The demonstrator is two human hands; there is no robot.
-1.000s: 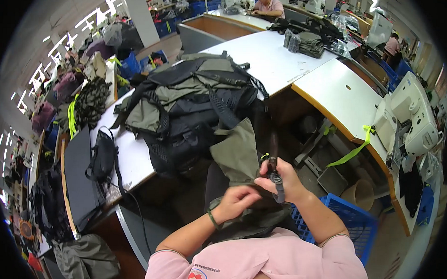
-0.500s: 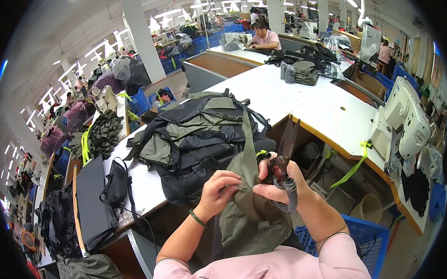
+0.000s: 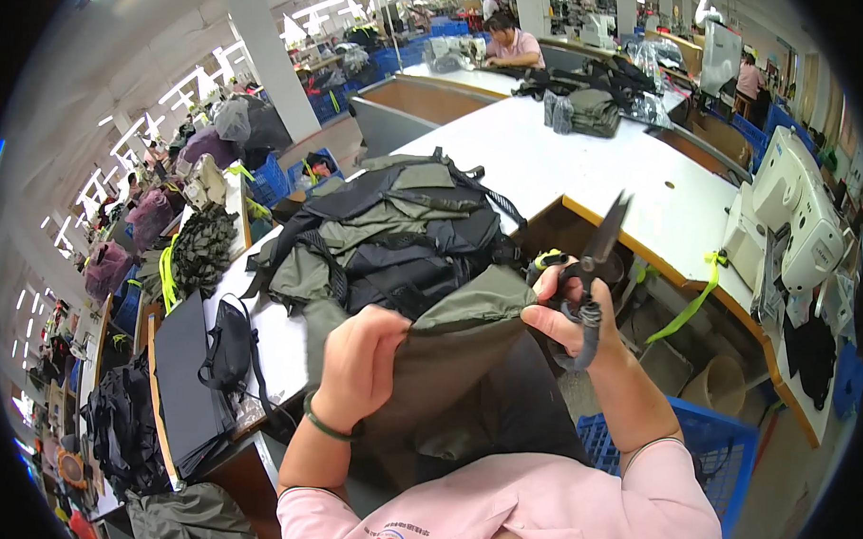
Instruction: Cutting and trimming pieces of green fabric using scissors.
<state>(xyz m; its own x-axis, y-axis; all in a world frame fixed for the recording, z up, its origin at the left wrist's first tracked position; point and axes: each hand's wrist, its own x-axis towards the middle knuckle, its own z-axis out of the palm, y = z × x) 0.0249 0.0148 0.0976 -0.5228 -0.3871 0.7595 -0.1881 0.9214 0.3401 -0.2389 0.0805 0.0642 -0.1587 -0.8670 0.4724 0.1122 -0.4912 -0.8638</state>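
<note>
Olive fabric (image 3: 448, 354) is pinched by the left hand (image 3: 360, 357) and the right hand (image 3: 607, 325), which also grips scissors (image 3: 588, 265).

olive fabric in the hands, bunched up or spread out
Spread out: the olive fabric stretches between the left hand and the right hand.

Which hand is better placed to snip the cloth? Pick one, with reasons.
Probably the right hand: it holds the scissors while pinching the cloth. The left hand shows no tool, gripping only the cloth's edge.

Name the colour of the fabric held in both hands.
Olive-green fabric, looking browner lower down; best seen in the head view.
</note>
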